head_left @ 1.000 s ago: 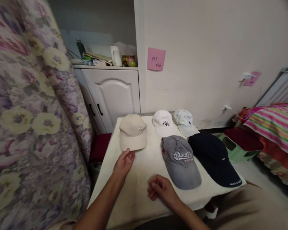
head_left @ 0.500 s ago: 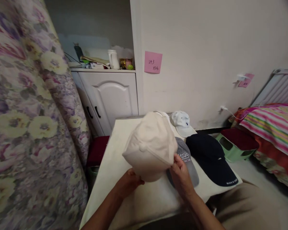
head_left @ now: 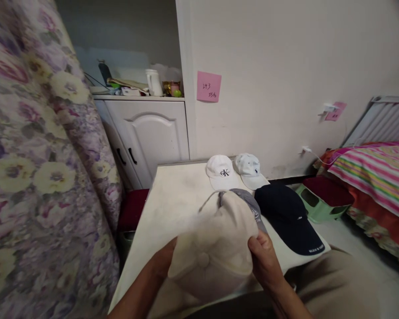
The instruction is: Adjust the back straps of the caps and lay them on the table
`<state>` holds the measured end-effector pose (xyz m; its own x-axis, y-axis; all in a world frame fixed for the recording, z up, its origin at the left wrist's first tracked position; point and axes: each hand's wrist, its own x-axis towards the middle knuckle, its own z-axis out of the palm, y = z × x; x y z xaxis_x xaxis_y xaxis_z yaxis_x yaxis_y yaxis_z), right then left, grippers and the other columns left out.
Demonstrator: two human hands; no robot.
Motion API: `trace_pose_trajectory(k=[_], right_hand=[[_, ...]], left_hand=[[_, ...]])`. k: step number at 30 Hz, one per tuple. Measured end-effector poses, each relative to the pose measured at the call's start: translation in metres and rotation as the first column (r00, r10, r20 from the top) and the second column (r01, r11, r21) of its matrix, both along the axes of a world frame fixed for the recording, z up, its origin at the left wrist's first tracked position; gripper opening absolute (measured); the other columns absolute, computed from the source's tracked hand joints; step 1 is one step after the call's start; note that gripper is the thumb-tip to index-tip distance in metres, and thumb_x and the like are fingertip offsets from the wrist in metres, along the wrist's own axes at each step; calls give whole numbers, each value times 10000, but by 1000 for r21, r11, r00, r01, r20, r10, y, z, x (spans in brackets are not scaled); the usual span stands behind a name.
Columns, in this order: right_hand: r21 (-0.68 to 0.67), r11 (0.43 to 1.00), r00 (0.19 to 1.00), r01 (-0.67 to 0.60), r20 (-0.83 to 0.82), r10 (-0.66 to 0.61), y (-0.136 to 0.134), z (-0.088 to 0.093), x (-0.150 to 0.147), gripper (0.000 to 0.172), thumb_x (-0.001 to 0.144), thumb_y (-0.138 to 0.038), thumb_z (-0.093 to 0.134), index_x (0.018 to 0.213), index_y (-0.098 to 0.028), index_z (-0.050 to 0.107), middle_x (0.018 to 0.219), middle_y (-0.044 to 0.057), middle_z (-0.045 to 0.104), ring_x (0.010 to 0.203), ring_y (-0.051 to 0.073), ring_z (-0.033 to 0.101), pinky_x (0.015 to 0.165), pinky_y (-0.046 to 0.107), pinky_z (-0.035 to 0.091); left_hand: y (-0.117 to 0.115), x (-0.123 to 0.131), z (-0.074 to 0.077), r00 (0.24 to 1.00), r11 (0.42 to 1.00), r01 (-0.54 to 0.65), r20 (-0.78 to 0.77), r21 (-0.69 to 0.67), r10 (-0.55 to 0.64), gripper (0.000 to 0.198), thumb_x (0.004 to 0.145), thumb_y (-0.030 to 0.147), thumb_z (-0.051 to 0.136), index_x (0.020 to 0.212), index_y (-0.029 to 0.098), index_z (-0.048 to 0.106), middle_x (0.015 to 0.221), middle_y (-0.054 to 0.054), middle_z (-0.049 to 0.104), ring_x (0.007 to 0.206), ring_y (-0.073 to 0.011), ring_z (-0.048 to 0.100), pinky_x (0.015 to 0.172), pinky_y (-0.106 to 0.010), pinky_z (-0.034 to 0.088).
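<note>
A beige baseball cap (head_left: 215, 248), slightly blurred, is held up over the near part of the table with its strap end toward the back. My right hand (head_left: 264, 254) grips its right edge, thumb on the outside. On the left side, my left hand (head_left: 168, 256) holds the cap, its fingers hidden behind the fabric. Partly covered by the beige cap, a grey cap (head_left: 247, 198) lies on the table. To its right rests a navy cap (head_left: 284, 212) with lettering on its brim. Toward the back sit a white cap (head_left: 220, 170) with a "CK" logo and a pale blue cap (head_left: 249, 168).
The cream-covered table (head_left: 159, 199) stands against the wall and a white cabinet (head_left: 156, 133). A floral curtain (head_left: 53, 177) hangs at left. Red-topped stools (head_left: 328, 192) flank the table, and a striped bed (head_left: 378, 177) is at right.
Both hands have brought the beige cap down and nearer to me, tilting it. The white "CK" cap behind it has come into full view, while less of the grey cap shows.
</note>
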<state>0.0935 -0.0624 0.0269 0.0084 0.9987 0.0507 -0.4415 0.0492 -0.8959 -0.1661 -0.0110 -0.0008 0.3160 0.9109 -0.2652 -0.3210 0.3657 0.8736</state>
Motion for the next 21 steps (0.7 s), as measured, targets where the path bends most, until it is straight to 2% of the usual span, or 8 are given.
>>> trace_pose_trajectory(k=[3,6,9,12,16,18,21], right_hand=[[-32,999,1000,-19,24,20,-1,0,-1,499,653,-640,738,894,-203,721,901,137,761,923,366,687,782,457,548],[-57,998,999,-41,29,43,-2,-2,-3,530,654,-651,724,940,-204,724,941,151,756,947,373,684,794,470,547],[-57,992,994,-111,-12,111,-4,-3,-5,517,660,-629,738,952,-202,736,937,155,755,950,373,687,807,477,540],[-12,978,978,-206,-39,206,-6,-2,-7,454,691,-564,757,943,-187,748,909,143,759,916,352,696,792,446,538],[90,951,953,-297,-38,301,-9,-1,-4,403,746,-472,751,996,-156,745,869,119,765,816,287,702,705,365,535],[132,935,939,-328,-64,338,-9,0,0,411,755,-453,751,1031,-149,741,871,114,768,787,261,702,682,335,531],[149,933,926,-328,-144,349,-7,6,6,445,737,-446,773,1070,-154,736,906,118,772,811,265,714,746,354,544]], left_hand=[[-2,-7,4,990,993,119,78,2,-118,385,396,163,915,744,130,756,679,-83,737,591,-251,667,566,-335,540],[-3,-15,12,952,978,196,223,72,-207,574,374,382,945,851,133,745,732,-87,734,678,-274,694,639,-333,549],[-4,-17,21,942,978,182,266,102,-203,627,391,523,918,851,141,729,705,-70,711,723,-290,696,700,-341,546],[-6,-14,27,950,975,211,220,73,-222,604,397,460,926,874,142,736,574,-35,670,625,-276,673,645,-354,540],[-11,-7,31,953,972,232,189,38,-235,518,440,181,903,926,109,738,604,-44,714,473,-199,630,505,-288,519],[-11,-6,36,949,973,215,220,79,-228,450,511,150,871,934,88,734,619,-56,723,464,-188,641,490,-264,523],[-7,-10,50,936,965,144,285,221,-205,369,610,210,844,943,97,731,649,-65,730,550,-210,688,547,-260,549]])
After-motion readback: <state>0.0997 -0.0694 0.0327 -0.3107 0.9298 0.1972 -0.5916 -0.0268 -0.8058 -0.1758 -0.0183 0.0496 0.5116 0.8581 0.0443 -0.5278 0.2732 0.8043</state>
